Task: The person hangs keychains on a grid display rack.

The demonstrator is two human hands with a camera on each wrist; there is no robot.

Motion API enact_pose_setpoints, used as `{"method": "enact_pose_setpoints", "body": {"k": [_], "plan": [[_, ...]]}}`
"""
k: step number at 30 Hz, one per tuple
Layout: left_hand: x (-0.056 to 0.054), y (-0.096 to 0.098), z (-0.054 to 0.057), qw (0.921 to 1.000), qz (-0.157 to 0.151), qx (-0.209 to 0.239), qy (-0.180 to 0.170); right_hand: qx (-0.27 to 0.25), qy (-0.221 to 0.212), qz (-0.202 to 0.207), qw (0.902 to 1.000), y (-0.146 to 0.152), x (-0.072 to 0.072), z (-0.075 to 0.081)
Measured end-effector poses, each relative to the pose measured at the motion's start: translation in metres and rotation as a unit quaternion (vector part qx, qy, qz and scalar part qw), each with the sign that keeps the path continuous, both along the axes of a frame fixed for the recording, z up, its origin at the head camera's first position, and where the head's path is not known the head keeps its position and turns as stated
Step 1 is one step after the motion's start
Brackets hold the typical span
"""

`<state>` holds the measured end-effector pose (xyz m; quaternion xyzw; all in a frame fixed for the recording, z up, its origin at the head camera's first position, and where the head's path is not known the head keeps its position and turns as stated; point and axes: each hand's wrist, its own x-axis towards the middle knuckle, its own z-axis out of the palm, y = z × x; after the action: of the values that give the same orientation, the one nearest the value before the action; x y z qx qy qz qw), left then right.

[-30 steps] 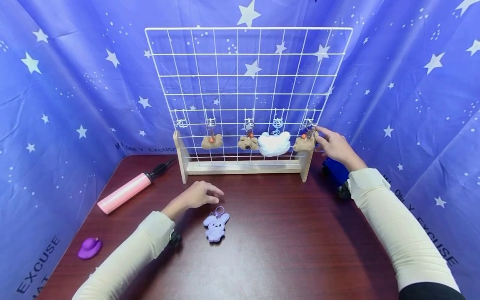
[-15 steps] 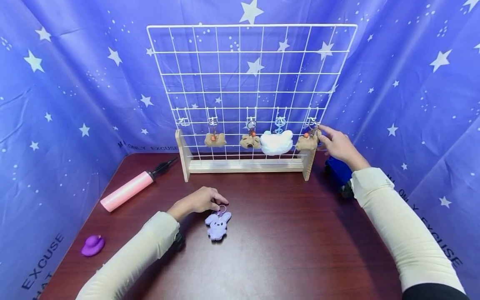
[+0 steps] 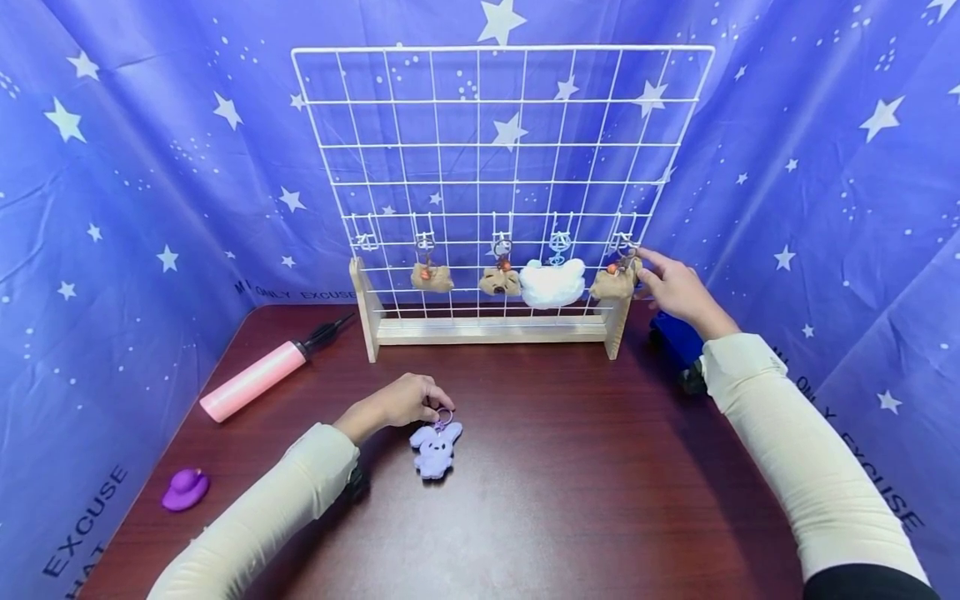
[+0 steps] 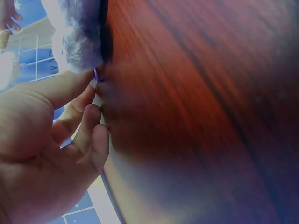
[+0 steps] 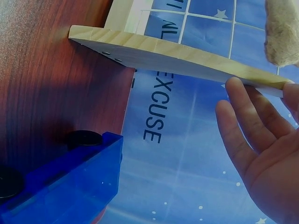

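In the head view, a lilac bunny plush keychain (image 3: 434, 450) lies on the table. My left hand (image 3: 405, 400) pinches its purple ring (image 4: 96, 74) between thumb and finger, and the other fingers bend loosely. To the right, my right hand (image 3: 678, 292) touches the wooden side post (image 3: 617, 329) of a white wire grid rack (image 3: 480, 146). Fairly straight fingers (image 5: 240, 100) lie against the post's outer side in the right wrist view. Beside that hand hangs a brown plush keychain (image 3: 613, 285); a white fluffy one (image 3: 552, 285) hangs left of it.
Two more brown plush keychains, one left (image 3: 432, 277) and one central (image 3: 499, 282), hang on hooks. The leftmost hook (image 3: 365, 242) holds none. A pink hand pump (image 3: 255, 382) and purple duck-like toy (image 3: 186, 489) lie left. A blue wheeled toy (image 5: 70, 182) stands right.
My left hand has moved slightly right and down onto the bunny keychain's ring and now pinches it. The ring tilts up slightly. My right hand stays at the rack's post.
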<state>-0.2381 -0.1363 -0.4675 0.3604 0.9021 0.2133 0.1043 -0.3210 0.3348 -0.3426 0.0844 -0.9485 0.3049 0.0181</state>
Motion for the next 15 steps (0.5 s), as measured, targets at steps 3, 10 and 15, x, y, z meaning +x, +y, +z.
{"method": "enact_pose_setpoints", "body": {"k": [3,10,15], "plan": [[0.0019,0.0007,0.0024,1.0000,0.005,0.001,0.003,-0.001,0.000,-0.001,1.0000,0.0000,-0.0005,-0.0002],[0.0030,0.0001,0.0014,0.9998,0.003,0.021,0.000,0.000,0.005,-0.001,1.0000,0.0000,-0.0003,0.0000],[0.0044,-0.0007,0.0011,0.9997,0.004,0.021,-0.009,-0.004,0.006,-0.001,1.0000,0.0005,-0.0009,-0.0011]]}}
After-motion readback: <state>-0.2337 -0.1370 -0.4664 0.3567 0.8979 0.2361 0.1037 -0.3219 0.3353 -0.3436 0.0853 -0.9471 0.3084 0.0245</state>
